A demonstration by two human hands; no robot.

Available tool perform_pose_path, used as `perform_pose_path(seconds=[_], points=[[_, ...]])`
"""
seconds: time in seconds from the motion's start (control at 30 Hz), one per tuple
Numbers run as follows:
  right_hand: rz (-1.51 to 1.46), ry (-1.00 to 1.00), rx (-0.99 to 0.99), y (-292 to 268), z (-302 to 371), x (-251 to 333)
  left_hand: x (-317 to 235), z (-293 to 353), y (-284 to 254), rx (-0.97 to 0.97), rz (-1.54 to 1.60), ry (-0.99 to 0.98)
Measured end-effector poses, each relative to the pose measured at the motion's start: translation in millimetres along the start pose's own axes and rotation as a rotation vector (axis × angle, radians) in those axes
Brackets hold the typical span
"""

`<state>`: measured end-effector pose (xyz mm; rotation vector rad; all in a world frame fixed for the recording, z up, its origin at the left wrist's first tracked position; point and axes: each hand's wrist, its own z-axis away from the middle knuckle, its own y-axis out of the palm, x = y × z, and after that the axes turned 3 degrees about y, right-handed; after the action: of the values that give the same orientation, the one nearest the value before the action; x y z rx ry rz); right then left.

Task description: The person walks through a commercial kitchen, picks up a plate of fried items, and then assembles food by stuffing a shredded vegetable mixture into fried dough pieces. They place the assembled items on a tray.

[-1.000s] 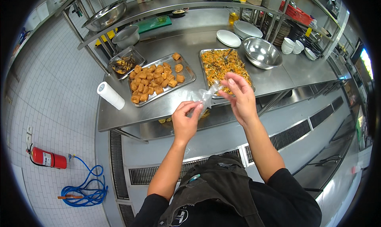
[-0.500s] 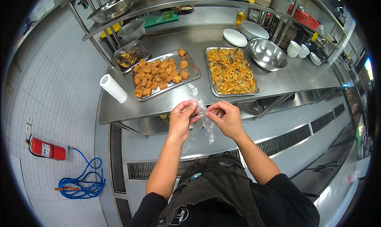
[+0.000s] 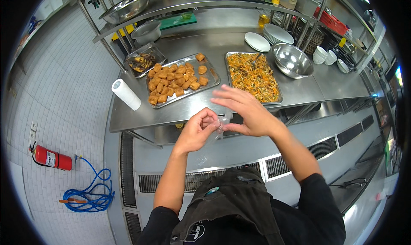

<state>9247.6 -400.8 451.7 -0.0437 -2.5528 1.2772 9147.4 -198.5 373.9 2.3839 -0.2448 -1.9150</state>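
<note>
Between the fingertips of my left hand is a crumpled piece of thin clear plastic; whether it is a glove or a bag I cannot tell. My right hand is open beside it, fingers raised and spread, its thumb at the plastic. Both hands are in front of the steel table's near edge. Beyond my left hand lies a metal tray with many browned, fried-looking cubes. Past the right hand is a second tray of shredded orange and green vegetables, with a utensil in it.
A white roll lies at the table's left end. A steel bowl, white plates and small white bowls stand to the right. A shelf spans the back. A red fire extinguisher and blue hose are at left.
My right hand has let go of its pinch on the plastic, spreading its fingers and lifting. The plastic is bunched closer to my left fingertips and hangs less. The view has shifted slightly.
</note>
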Motion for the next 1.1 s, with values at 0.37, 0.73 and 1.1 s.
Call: perform_pose_path(seconds=[0.37, 0.73, 1.1], points=[[-0.299, 0.234, 0.184, -5, -10, -4, -24, -2, -14, -0.224, -0.531, 0.121], [-0.541, 0.704, 0.217, 24, -1, -8, -19, 8, -6, -0.727, -0.853, 0.398], [-0.628, 0.755, 0.082, 45, 10, 13, 13, 2, 31, -0.527, 0.023, 0.064]])
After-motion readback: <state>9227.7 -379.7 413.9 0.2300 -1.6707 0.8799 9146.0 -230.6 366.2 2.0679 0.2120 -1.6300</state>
